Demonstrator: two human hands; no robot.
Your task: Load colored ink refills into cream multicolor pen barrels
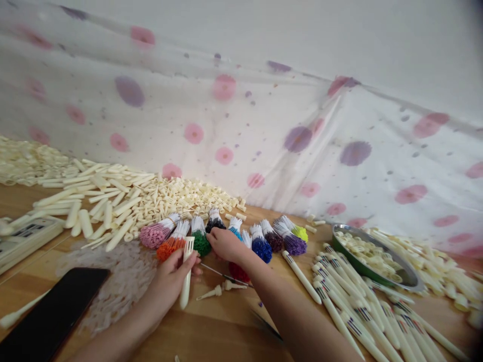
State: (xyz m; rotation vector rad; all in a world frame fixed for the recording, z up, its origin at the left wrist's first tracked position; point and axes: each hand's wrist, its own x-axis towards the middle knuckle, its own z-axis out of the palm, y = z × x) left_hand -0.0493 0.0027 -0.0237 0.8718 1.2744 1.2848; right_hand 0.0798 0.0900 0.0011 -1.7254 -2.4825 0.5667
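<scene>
My left hand [171, 274] is closed around a cream pen barrel [186, 281], which stands nearly upright with its slotted end on top. My right hand [226, 245] reaches over the bundles of coloured pen refills, its fingers pinched together between the green bundle [200, 243] and the black bundle [215, 219]. What those fingertips hold, if anything, is hidden. Pink [153, 235], orange [169, 247], blue [261, 250] and purple [295, 244] bundles lie on either side. Below my hands, small cream pointed parts [217, 291] lie beside a thin dark-tipped rod [219, 271].
Loose cream pen parts [166, 196] are heaped along the back left. Many assembled pens [350, 296] lie at the right, beside a green metal bowl [409, 281] of cream pieces. A black phone [56, 311] and a power strip [30, 241] occupy the left. Patterned plastic sheeting [234, 125] hangs behind.
</scene>
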